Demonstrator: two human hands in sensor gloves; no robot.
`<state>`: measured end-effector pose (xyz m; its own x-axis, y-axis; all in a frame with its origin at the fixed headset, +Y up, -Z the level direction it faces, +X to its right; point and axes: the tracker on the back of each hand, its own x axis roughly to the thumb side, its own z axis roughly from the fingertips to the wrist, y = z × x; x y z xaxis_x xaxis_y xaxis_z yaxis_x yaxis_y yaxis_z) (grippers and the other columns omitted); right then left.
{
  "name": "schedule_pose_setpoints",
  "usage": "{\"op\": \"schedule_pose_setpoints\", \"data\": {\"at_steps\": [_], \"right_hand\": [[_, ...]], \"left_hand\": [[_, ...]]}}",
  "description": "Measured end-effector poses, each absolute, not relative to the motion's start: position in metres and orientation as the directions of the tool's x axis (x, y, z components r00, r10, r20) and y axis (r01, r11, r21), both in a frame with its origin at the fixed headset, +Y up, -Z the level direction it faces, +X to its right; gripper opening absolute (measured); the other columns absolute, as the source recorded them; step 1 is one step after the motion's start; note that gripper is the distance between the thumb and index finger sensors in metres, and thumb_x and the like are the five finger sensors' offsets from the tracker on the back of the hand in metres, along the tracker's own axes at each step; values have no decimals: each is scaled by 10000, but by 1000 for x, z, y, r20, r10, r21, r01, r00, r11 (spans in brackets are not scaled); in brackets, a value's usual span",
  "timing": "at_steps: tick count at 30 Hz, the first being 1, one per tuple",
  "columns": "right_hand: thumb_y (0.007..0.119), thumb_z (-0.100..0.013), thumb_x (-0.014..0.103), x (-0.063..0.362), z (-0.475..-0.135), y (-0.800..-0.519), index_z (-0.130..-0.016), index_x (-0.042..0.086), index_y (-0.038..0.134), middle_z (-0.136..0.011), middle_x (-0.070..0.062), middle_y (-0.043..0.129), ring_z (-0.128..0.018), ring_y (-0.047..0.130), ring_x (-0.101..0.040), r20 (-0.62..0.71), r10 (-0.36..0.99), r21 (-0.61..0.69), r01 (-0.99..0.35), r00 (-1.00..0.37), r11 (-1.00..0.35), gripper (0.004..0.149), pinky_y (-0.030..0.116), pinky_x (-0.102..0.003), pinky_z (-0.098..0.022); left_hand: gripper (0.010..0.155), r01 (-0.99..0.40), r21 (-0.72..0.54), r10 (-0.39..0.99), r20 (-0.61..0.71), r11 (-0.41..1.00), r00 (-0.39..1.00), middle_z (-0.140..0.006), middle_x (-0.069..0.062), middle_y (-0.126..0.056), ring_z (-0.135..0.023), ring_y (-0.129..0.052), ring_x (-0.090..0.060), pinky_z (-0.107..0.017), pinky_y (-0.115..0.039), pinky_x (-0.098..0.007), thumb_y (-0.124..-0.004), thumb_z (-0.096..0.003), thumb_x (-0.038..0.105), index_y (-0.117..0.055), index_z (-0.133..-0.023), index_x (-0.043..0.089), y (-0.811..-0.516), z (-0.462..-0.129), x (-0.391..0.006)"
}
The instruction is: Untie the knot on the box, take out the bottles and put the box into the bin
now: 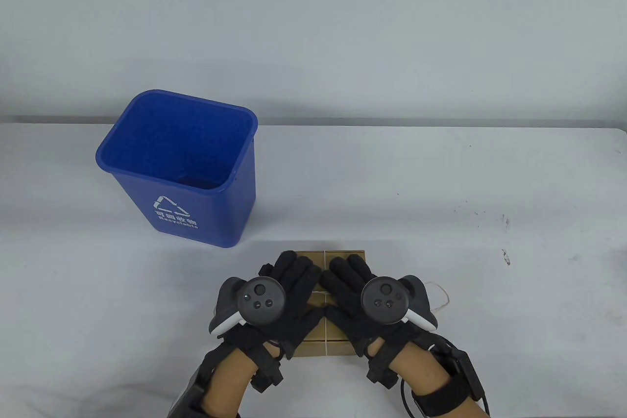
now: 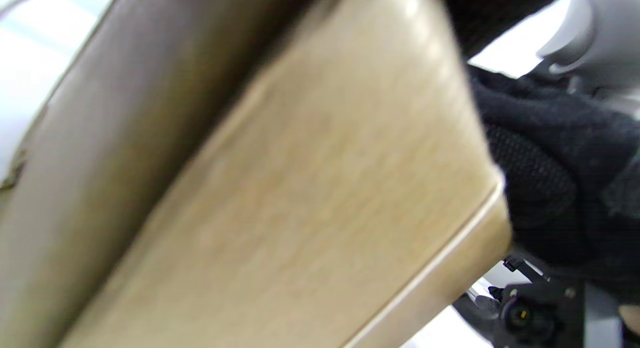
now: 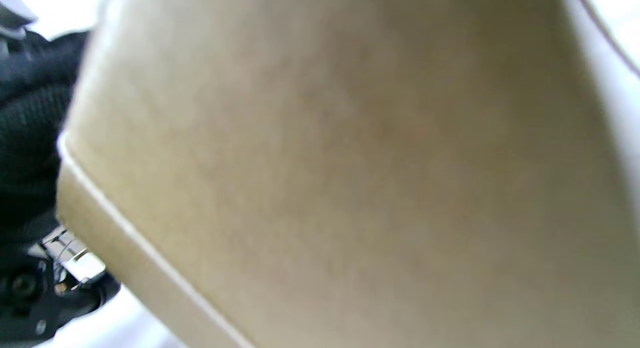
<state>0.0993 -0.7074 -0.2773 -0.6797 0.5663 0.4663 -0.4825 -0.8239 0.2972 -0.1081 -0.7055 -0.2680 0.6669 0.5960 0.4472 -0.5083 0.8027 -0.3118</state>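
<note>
The cardboard box [image 1: 327, 345] lies flat near the front edge of the white table [image 1: 441, 241], tied with a thin pale string [image 1: 325, 257] that runs lengthwise over the lid and crosswise near the near end; a loose loop of that string [image 1: 437, 293] trails onto the table just to the right of the box. Both gloved hands lie on top of the lid, side by side: the left hand [image 1: 289, 290] covers the left half and the right hand [image 1: 350, 293] the right half, fingers stretched forward and flat, thumbs angled in toward each other near the middle of the box. Neither hand's fingers are seen closed round the string, though the palms hide whatever lies beneath them. Both wrist views are filled with blurred tan cardboard [image 2: 300, 188] [image 3: 350, 178] close to the lens. The blue recycling bin [image 1: 183, 168] stands upright, well apart from the box, further back and to the left, its mouth open to the camera
</note>
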Motion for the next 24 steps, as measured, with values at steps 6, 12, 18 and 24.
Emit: {"op": "schedule_pose_setpoints", "data": {"at_steps": [6, 12, 18, 24], "right_hand": [[767, -486, 361, 98, -278, -692, -980, 184, 681, -1113, -84, 516, -1016, 437, -459, 459, 493, 180, -466, -739, -866, 532, 504, -700, -625], [820, -500, 348, 94, -281, -684, -886, 239, 778, -1077, -45, 614, -1013, 547, -405, 431, 455, 153, -433, -780, -888, 403, 547, -659, -655], [799, -515, 301, 79, -274, -676, -854, 203, 781, -981, -14, 694, -950, 664, -367, 484, 288, 68, -293, -826, -954, 354, 562, -626, -668], [659, -511, 280, 72, -272, -681, -894, 177, 651, -995, -21, 590, -943, 590, -364, 514, 205, 63, -202, -833, -977, 396, 534, -585, -673]], "left_hand": [[792, -528, -346, 631, 442, 776, 638, -1211, -68, -200, -1125, -7, -417, -702, -143, -793, -691, -535, 478, -325, -1172, 182, -712, -269, -112], [798, -532, -355, 639, 428, 769, 639, -1207, -68, -172, -1116, 15, -418, -701, -144, -799, -676, -537, 487, -302, -1173, 182, -713, -269, -112], [816, -513, -364, 629, 436, 777, 644, -1196, -77, -127, -1095, 57, -425, -700, -145, -797, -666, -537, 493, -264, -1170, 172, -714, -268, -109], [814, -513, -350, 621, 434, 784, 652, -1201, -68, -138, -1104, 41, -417, -701, -162, -799, -664, -539, 508, -271, -1173, 182, -714, -268, -109]]}}
